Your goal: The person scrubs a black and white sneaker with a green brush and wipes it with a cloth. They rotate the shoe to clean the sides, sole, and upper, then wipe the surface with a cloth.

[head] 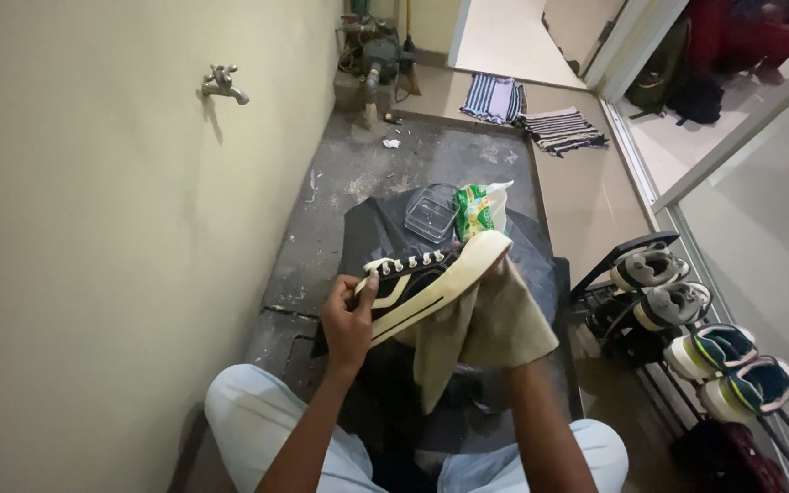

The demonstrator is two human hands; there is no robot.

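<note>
Black sneaker point(417, 283): cream sole, white laces, white side stripe. Held mid-frame above dark mat point(541, 265), sole turned up-right. Long axis runs near-left to far-right, toe far-right. Left hand point(349, 321) clenched on heel end. Right hand point(504, 306) under beige cloth point(486, 333), against sole; fingers hidden, can't tell.

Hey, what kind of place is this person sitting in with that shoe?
Probably a home's utility or wash area beside an entrance. A wall tap sticks out over bare concrete floor, a shoe rack holds sneakers, and striped mats lie by a doorway.
</note>
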